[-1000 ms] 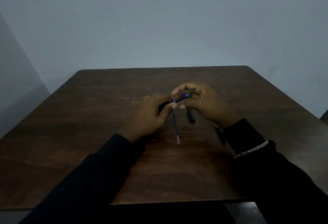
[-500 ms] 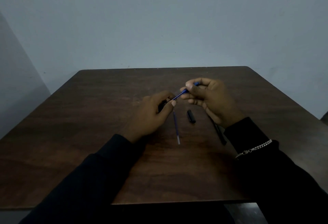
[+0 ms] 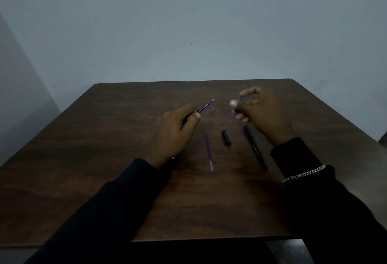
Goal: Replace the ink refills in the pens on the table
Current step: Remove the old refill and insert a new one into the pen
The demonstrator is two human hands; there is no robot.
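Observation:
My left hand (image 3: pixel 178 126) grips a dark pen body, and a thin blue refill (image 3: pixel 206 106) sticks out of it, tip pointing up and to the right. My right hand (image 3: pixel 259 111) is off to the right and pinches a small blue pen piece (image 3: pixel 237 106) between thumb and fingers. Between the hands, a loose blue refill (image 3: pixel 208 150) with a clear end lies on the table. To its right lies a short black cap (image 3: pixel 226 137). A long black pen (image 3: pixel 255 147) lies beside my right wrist.
The dark wooden table (image 3: pixel 104 159) ends at a pale wall at the back. Its front edge is near my body. A silver chain bracelet (image 3: pixel 303 173) is on my right wrist over a black sleeve.
My right hand has pulled the blue piece off the refill and moved right and away. The left hand still holds the pen body, with the refill now bare.

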